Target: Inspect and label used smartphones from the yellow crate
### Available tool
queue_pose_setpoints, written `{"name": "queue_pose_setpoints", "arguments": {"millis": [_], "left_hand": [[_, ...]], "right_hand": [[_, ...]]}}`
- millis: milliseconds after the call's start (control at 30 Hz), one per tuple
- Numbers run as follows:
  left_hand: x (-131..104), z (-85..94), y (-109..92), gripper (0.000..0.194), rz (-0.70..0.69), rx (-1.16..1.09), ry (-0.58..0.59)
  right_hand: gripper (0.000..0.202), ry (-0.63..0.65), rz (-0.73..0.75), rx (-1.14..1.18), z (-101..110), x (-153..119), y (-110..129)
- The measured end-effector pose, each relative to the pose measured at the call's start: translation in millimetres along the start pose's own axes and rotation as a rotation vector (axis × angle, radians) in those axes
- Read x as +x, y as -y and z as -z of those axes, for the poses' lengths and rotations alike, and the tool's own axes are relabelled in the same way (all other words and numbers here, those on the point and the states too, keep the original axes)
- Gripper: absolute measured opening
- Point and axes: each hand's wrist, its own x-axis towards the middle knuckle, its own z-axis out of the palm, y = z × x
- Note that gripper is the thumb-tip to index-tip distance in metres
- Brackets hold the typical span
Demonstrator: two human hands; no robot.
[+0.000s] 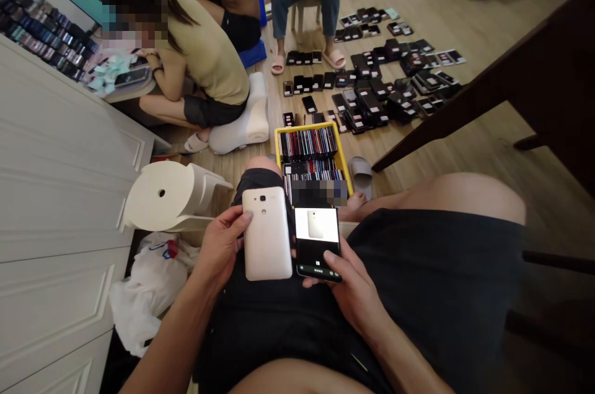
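Down on the wood floor, a yellow crate is sitting packed with rows of thin phones, all standing on edge. Loads more black phones are lying in rows and piles past its far edge. The left hand is gripping a pale gold Huawei phone, back up, over the lap, while the right hand is holding a lit smartphone just beside it, thumb on the screen. A white stool is standing left of the crate, and people are sitting beyond.
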Motion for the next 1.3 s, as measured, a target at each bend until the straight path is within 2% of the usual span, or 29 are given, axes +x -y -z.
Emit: {"name": "queue_pose_setpoints", "arguments": {"millis": [467,800,1067,1300], "left_hand": [[-1,-0.7,0,0.044,0.004,0.023,-0.003],[-2,0.2,5,0.035,-0.013,-0.005,-0.003],[-10,-3.0,0,0.038,-0.012,-0.003,0.071],[-13,-3.5,1,0.032,-0.070,0.004,0.082]], "right_hand": [[0.050,-0.020,-0.013,0.090,-3,1,3],[0.046,-0.055,-0.058,0.132,-2,2,6],[0.056,-0.067,-0.076,0.118,-3,3,5],[0.052,-0.089,-0.099,0.093,-2,4,6]]}}
